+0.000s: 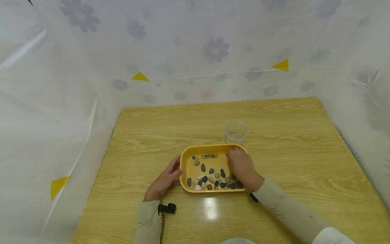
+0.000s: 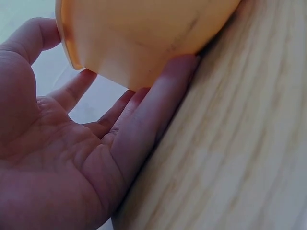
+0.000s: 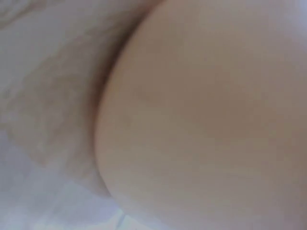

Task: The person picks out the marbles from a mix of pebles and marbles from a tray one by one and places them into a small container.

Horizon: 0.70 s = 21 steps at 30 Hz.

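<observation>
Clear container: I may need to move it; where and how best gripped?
Probably around the upper wall of the clear container, from the right: it is round and upright, while the yellow tray and right hand crowd its near side.

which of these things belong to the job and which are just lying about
Likely in use: left hand, right hand, yellow tray, stones, marbles.
Seemingly idle: clear container behind tray, yellow triangles, flowered sheeting, pale object at bottom edge.
</observation>
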Each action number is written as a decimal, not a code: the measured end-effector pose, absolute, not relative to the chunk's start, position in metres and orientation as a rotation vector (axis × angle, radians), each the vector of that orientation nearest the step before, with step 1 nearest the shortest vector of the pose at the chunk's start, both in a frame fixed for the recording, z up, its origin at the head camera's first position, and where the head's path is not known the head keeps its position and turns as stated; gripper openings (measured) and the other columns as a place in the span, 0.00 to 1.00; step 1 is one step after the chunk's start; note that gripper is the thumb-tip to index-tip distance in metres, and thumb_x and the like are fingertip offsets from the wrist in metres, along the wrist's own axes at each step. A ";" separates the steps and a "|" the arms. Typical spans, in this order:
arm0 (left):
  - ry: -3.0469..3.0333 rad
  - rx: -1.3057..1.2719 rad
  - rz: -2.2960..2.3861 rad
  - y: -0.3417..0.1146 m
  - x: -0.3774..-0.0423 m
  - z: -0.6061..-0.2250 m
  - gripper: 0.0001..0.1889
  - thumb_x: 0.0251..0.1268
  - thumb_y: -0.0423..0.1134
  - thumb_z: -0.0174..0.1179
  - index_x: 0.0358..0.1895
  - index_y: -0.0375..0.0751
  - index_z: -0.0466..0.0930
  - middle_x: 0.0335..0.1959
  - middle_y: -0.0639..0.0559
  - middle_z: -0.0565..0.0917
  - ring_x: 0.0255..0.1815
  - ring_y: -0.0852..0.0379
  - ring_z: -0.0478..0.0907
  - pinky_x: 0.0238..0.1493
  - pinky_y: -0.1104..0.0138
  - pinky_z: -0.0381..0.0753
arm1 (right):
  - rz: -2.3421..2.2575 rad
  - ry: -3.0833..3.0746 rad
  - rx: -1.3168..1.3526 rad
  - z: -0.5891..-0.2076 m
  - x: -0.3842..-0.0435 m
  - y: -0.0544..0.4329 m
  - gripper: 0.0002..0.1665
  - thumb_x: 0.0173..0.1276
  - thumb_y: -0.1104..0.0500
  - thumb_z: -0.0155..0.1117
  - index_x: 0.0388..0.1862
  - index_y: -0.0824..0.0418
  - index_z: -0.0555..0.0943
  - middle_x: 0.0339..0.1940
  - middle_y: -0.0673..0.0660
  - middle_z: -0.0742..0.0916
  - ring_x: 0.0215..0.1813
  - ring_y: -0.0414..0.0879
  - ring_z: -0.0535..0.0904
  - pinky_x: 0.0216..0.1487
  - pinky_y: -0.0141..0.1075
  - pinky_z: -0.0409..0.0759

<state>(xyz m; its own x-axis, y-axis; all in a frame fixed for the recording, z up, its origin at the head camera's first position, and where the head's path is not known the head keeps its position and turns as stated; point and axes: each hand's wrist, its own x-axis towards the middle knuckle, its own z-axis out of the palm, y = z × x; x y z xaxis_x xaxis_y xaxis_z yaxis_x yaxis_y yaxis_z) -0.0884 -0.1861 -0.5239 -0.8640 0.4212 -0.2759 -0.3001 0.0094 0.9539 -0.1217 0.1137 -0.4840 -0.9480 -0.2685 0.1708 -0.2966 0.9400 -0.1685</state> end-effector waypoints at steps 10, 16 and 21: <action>1.751 0.094 1.907 -0.186 -0.089 -0.518 0.30 0.70 0.41 0.52 0.71 0.64 0.52 0.69 0.45 0.58 0.56 0.41 0.71 0.42 0.50 0.80 | 0.680 -2.970 0.503 -0.453 -0.123 0.133 0.07 0.64 0.65 0.56 0.29 0.62 0.81 0.22 0.52 0.78 0.22 0.42 0.68 0.22 0.32 0.69; 1.702 0.098 1.913 -0.184 -0.087 -0.500 0.31 0.70 0.39 0.50 0.72 0.59 0.50 0.70 0.44 0.55 0.58 0.40 0.69 0.44 0.49 0.79 | 0.797 -2.948 0.462 -0.436 -0.131 0.148 0.09 0.64 0.61 0.59 0.38 0.65 0.83 0.29 0.55 0.83 0.27 0.44 0.73 0.28 0.35 0.76; 1.694 0.109 1.914 -0.184 -0.086 -0.497 0.31 0.71 0.39 0.50 0.72 0.60 0.50 0.70 0.43 0.55 0.58 0.39 0.69 0.44 0.49 0.79 | 0.832 -2.874 0.453 -0.427 -0.141 0.163 0.10 0.65 0.61 0.59 0.40 0.66 0.82 0.32 0.57 0.84 0.33 0.47 0.79 0.33 0.41 0.80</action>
